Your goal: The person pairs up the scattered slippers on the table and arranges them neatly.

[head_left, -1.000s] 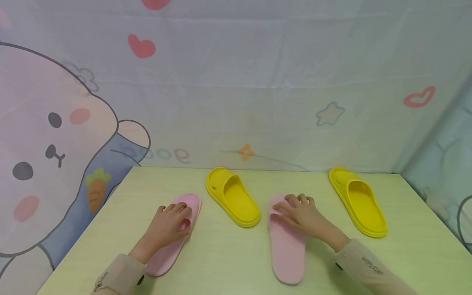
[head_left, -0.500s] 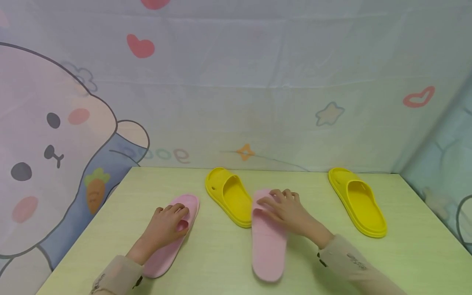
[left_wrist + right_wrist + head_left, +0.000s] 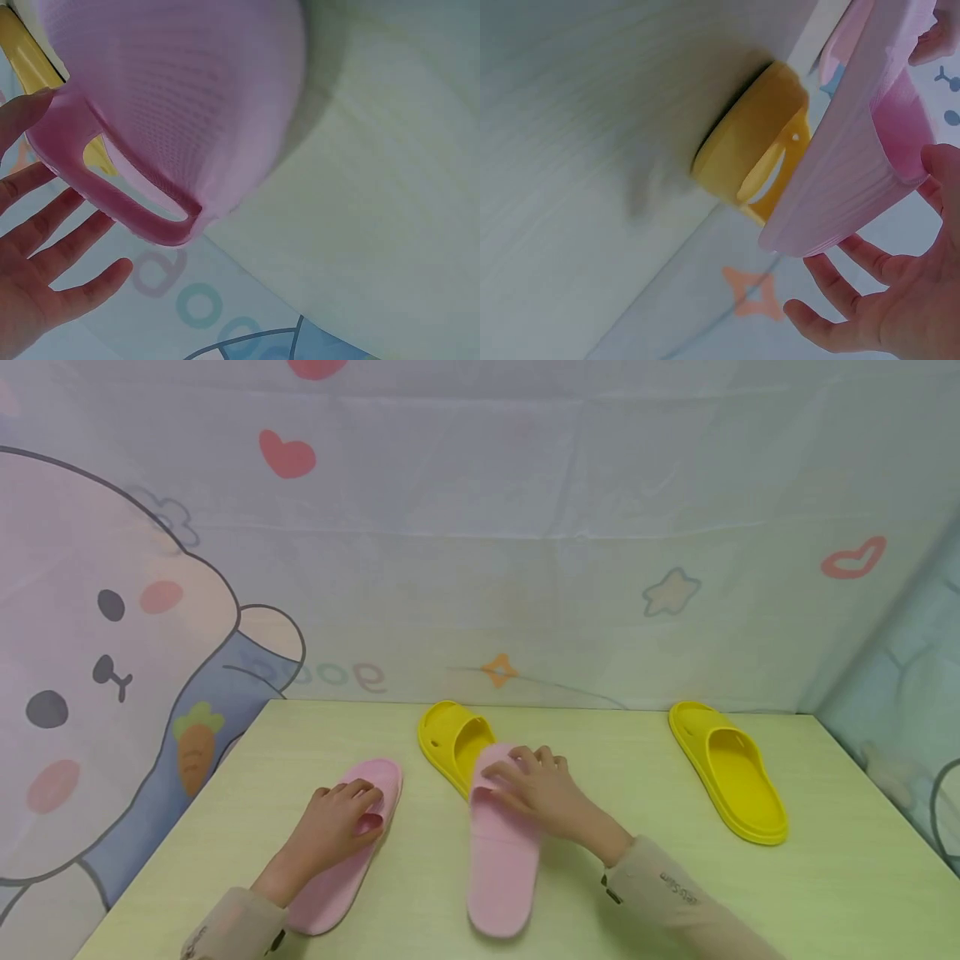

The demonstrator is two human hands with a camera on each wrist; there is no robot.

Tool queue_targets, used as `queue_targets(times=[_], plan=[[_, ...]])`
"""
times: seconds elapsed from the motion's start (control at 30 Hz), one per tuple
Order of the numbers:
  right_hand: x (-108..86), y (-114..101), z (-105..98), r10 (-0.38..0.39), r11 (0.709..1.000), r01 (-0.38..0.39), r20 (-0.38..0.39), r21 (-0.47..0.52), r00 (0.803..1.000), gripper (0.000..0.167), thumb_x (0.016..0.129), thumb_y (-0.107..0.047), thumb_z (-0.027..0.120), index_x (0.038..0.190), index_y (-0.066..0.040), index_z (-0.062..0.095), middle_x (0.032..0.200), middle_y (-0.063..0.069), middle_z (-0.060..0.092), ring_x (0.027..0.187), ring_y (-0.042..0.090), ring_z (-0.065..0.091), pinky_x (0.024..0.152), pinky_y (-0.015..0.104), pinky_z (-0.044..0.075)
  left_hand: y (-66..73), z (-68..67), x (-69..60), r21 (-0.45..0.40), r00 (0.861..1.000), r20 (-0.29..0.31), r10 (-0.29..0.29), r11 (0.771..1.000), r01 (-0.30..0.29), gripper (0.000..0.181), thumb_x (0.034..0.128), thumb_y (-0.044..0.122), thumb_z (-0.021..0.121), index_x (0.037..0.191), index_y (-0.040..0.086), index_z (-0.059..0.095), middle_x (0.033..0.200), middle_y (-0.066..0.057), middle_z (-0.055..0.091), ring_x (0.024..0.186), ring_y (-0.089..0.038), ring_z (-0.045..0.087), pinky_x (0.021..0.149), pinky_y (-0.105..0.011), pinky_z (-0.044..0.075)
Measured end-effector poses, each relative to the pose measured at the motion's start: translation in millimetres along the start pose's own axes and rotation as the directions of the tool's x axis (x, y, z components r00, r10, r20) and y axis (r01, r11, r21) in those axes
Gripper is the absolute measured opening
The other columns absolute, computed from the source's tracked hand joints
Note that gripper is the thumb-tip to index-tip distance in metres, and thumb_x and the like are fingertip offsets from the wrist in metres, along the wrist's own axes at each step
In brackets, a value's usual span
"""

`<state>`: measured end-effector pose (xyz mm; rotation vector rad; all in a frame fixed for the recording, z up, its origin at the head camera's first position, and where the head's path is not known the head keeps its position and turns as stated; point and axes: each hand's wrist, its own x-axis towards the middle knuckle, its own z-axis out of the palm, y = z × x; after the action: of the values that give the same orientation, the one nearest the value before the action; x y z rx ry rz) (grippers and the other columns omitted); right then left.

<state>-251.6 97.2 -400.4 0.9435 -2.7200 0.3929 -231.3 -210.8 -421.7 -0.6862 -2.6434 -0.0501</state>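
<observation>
Two pink slippers are in the hands. My left hand (image 3: 330, 831) grips the left pink slipper (image 3: 326, 897) by its strap, thumb on one edge and fingers on the other side, as the left wrist view shows. My right hand (image 3: 551, 797) pinches the strap of the right pink slipper (image 3: 501, 872). In the right wrist view this slipper (image 3: 832, 165) hangs above the table, apart from it. It covers much of a yellow slipper (image 3: 444, 731) behind it in the head view. Whether the left pink slipper touches the table, I cannot tell.
A second yellow slipper (image 3: 742, 785) lies at the table's back right, toe toward the wall. The light table (image 3: 420, 877) ends at a printed cloth backdrop (image 3: 480, 527) with hearts and a cartoon animal. A thin dark curved line (image 3: 935, 810) shows at the right edge.
My right hand has moved left with its pink slipper, which now overlaps the nearer yellow slipper in the head view. The left hand and its slipper have shifted slightly toward me.
</observation>
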Motion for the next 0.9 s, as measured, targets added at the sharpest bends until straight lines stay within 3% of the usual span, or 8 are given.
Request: queue_targets(times=[0.47, 0.9], plan=[[28.0, -34.8, 19.6, -0.052, 0.998, 0.051, 0.045, 0.03, 0.998, 0.026, 0.092, -0.041, 0.041, 0.118, -0.036, 0.046, 0.115, 0.005, 0.046, 0.093, 0.028, 0.041, 0.075, 0.036, 0.029, 1.3, -4.8, -11.5, -0.05, 1.0, 0.01, 0.0, 0.999, 0.0, 0.035, 0.0672, 0.029, 0.075, 0.098, 0.016, 0.063, 0.096, 0.001, 0.063, 0.081, -0.019, 0.06, 0.065, -0.04, 0.045], [43.2, -54.3, 38.0, -0.058, 0.998, 0.055, 0.078, 0.039, 0.995, 0.028, 0.091, -0.045, 0.039, 0.118, -0.038, 0.045, 0.116, 0.004, 0.047, 0.091, 0.026, 0.041, 0.074, 0.036, 0.03, 0.2, -7.4, -18.2, -0.042, 0.999, -0.023, 0.021, 0.999, -0.022, 0.039, 0.0653, 0.03, 0.076, 0.1, 0.015, 0.064, 0.095, 0.001, 0.063, 0.08, -0.019, 0.06, 0.064, -0.038, 0.045]])
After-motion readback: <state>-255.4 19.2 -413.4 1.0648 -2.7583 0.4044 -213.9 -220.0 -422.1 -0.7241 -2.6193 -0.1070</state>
